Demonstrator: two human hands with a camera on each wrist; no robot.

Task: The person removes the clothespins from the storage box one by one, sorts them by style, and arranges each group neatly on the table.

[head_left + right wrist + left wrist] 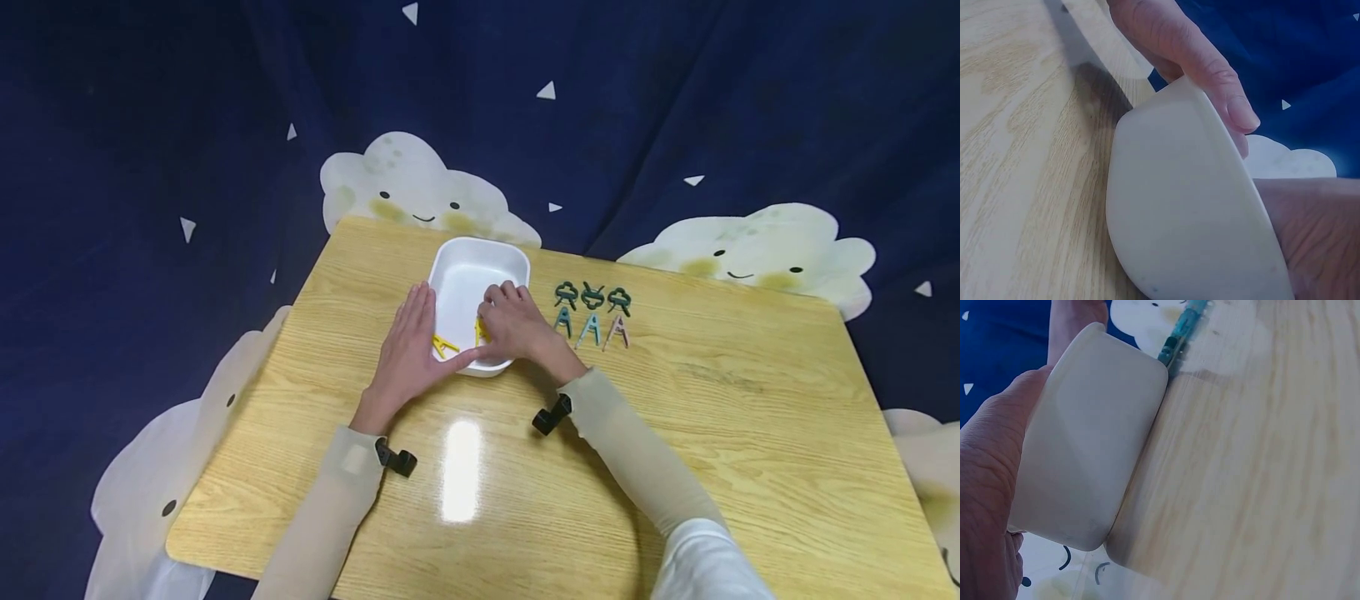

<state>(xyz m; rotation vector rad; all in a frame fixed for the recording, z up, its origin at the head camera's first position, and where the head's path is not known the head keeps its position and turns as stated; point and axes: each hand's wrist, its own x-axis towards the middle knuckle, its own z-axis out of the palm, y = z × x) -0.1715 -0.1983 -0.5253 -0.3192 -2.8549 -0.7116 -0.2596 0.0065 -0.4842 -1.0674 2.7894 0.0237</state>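
Observation:
A white rectangular tub (480, 251) stands on the table, its near edge partly behind the hands. My left hand (405, 354) lies along the tub's left side, fingers straight, with its thumb stretched over the near rim; in the right wrist view that thumb (1225, 81) rests at the rim. My right hand (517, 325) reaches into the tub with curled fingers and pinches a yellow clothespin (481, 332), partly hidden by the hand. Another yellow clothespin (444, 345) lies in the tub's near left corner. The left wrist view shows the tub's outer wall (1097, 437).
Right of the tub, dark green clips (592, 296) form a row of three. Below them lie a dark teal clothespin (563, 322), a light blue one (590, 329) and a pink one (617, 331). The wooden table (712, 458) meets a dark blue cloud-patterned cloth (600, 125) behind.

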